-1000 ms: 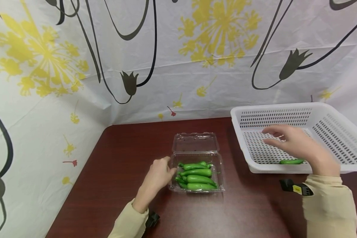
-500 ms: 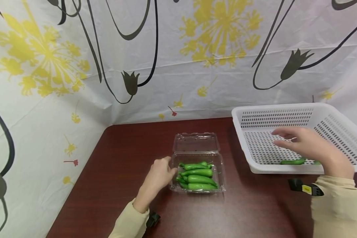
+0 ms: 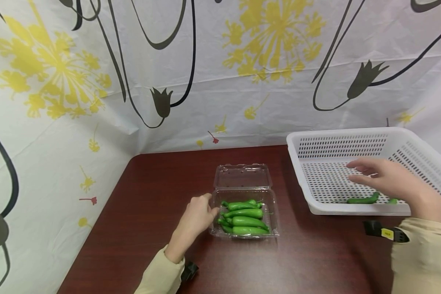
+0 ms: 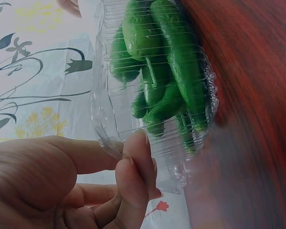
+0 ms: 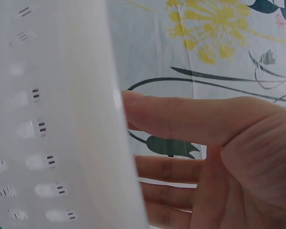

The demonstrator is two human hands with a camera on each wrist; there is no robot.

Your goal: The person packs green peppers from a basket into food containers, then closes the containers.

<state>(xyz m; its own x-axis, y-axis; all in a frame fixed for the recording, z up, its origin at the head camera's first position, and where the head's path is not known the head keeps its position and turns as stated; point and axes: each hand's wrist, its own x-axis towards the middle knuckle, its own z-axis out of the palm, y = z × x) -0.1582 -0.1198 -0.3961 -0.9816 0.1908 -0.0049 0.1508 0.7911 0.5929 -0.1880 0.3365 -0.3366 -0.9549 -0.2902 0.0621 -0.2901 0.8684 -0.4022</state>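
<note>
A clear plastic clamshell box point(image 3: 273, 222) stands on the table with its lid point(image 3: 242, 176) folded back. Several green chili peppers point(image 3: 248, 221) lie in it side by side. At the box's left side my left hand point(image 3: 194, 216) pinches the rim between thumb and finger, as the left wrist view shows too. My right hand point(image 3: 389, 175) hovers over the white basket point(image 3: 300, 175), fingers loosely bent and apart, holding nothing. Beneath it, one green pepper point(image 3: 364, 199) lies on the basket floor near the front wall, and part of another pepper point(image 3: 392, 201) shows beside it.
The dark red table point(image 3: 150, 183) backs onto a white cloth point(image 3: 206, 102) printed with flowers. High slotted walls surround the basket, which sits at the table's right. In the right wrist view, a basket wall point(image 5: 86, 119) fills the left side.
My right hand has moved to the right over the basket, staying loosely spread. More of the peppers below it now shows. My left hand has stayed at the box.
</note>
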